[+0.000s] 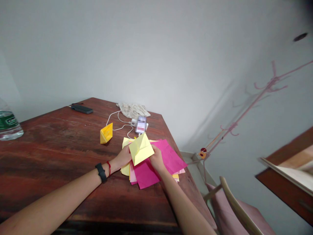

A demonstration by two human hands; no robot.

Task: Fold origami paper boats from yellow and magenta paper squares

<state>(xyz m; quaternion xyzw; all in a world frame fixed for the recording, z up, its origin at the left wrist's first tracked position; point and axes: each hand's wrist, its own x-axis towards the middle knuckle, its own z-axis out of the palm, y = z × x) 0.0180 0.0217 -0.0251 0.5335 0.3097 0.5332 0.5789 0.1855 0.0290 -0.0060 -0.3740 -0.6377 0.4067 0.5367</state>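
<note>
A folded pale yellow paper (141, 150) is held up between both hands, over a pile of coloured sheets with a magenta sheet (168, 156) on top. My left hand (124, 156) grips its left edge, the fingers partly hidden behind it. On its right edge my right hand (156, 156) is closed, fingers also partly hidden. Creases run across the paper's face. To the left on the table stands a folded orange-yellow paper shape (106, 133). A phone (141, 124) with a lit screen lies just beyond the pile.
The dark red wooden table (61, 140) carries a water bottle (9, 122) at far left, a black case (81, 108), white cables and a pale cloth (133, 110) at the back. At right are a chair (234, 205) and a pink coat rack (251, 106).
</note>
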